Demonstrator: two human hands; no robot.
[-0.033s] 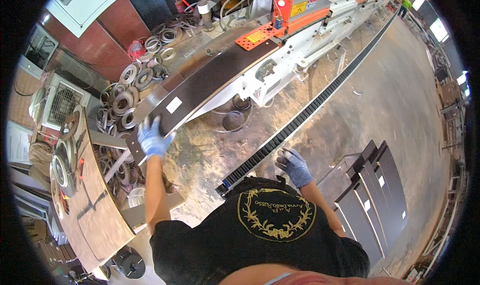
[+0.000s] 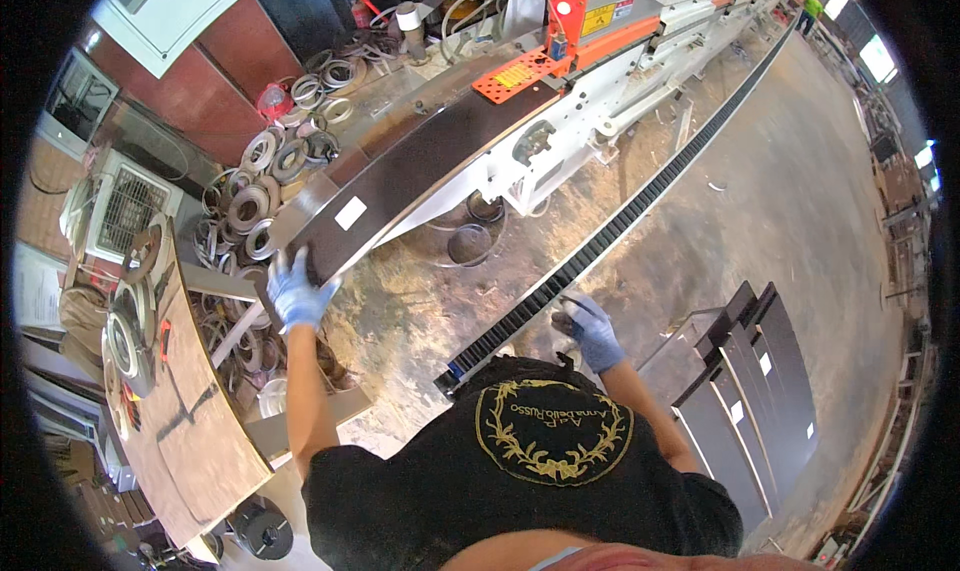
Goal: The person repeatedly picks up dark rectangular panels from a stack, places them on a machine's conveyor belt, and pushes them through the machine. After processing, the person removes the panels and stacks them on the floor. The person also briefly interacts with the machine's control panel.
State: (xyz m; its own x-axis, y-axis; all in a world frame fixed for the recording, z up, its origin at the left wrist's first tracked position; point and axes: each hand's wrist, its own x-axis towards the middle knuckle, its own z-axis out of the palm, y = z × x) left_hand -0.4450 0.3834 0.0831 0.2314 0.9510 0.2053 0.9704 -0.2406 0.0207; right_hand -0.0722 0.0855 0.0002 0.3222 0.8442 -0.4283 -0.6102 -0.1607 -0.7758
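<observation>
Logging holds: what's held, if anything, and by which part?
Left hand is at the near end of the dark board; hold cannot be confirmed. Right hand holds nothing visible.

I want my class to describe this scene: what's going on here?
A person's gloved left hand is spread at the near end of a long dark board, which lies along a white-and-orange machine. The gloved right hand is beside the near part of a black ribbed strip, with nothing visible in it. More dark panels are at the person's right.
</observation>
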